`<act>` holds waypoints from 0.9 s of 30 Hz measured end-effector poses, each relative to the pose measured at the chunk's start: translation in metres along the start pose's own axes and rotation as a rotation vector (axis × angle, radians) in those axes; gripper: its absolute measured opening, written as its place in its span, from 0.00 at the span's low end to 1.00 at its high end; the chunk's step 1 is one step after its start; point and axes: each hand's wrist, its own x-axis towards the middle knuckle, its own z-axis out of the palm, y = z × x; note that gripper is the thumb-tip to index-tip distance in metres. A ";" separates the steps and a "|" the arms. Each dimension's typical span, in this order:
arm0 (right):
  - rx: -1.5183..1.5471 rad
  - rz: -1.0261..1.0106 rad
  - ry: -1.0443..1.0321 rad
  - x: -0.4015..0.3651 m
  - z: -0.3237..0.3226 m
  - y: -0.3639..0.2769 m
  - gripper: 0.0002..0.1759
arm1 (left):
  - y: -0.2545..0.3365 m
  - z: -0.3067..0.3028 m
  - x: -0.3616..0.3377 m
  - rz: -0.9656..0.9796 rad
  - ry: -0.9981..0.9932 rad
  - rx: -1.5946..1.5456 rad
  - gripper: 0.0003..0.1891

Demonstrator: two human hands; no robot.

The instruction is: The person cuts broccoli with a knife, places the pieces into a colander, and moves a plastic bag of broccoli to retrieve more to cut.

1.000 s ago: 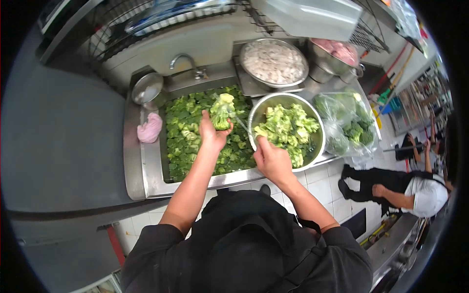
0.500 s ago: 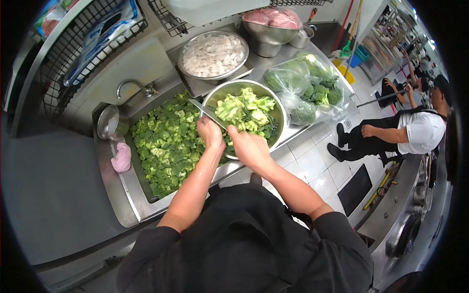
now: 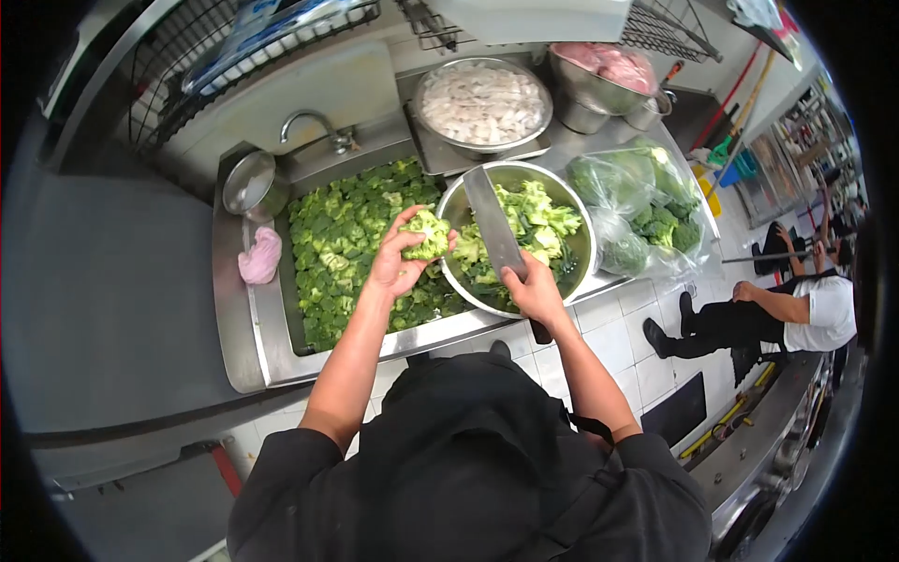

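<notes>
A piece of broccoli (image 3: 426,235) sits in my left hand (image 3: 396,260), gripped by the fingers at the left rim of the metal bowl (image 3: 589,239). My right hand (image 3: 536,290) is closed around the handle of a wide-bladed knife (image 3: 494,221). The blade slants up and left over the bowl, its flat side showing. Pale green broccoli trimmings (image 3: 541,214) lie inside the bowl. Left of it, the sink (image 3: 272,323) is filled with many broccoli florets (image 3: 351,248).
A clear plastic bag of broccoli (image 3: 646,211) lies right of the bowl. Behind stand a bowl of pale strips (image 3: 483,101) and a bowl of pink meat (image 3: 604,75). A small metal pot (image 3: 255,185) and pink cloth (image 3: 259,255) rest by the sink's left edge. Another person (image 3: 787,314) stands at right.
My hands have moved apart. The left hand has turned and now shows the broccoli piece. The knife has swung more upright over the bowl. The view has shifted left.
</notes>
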 end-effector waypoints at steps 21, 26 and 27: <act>0.014 -0.319 -0.051 0.028 0.114 -0.113 0.07 | 0.122 -0.134 -0.050 0.196 0.143 0.209 0.35; -0.097 -0.297 -0.066 0.037 0.138 -0.130 0.08 | 0.109 -0.151 -0.042 0.201 0.097 0.078 0.21; -0.084 -0.288 -0.050 0.037 0.143 -0.133 0.08 | 0.108 -0.156 -0.040 0.195 0.121 0.012 0.20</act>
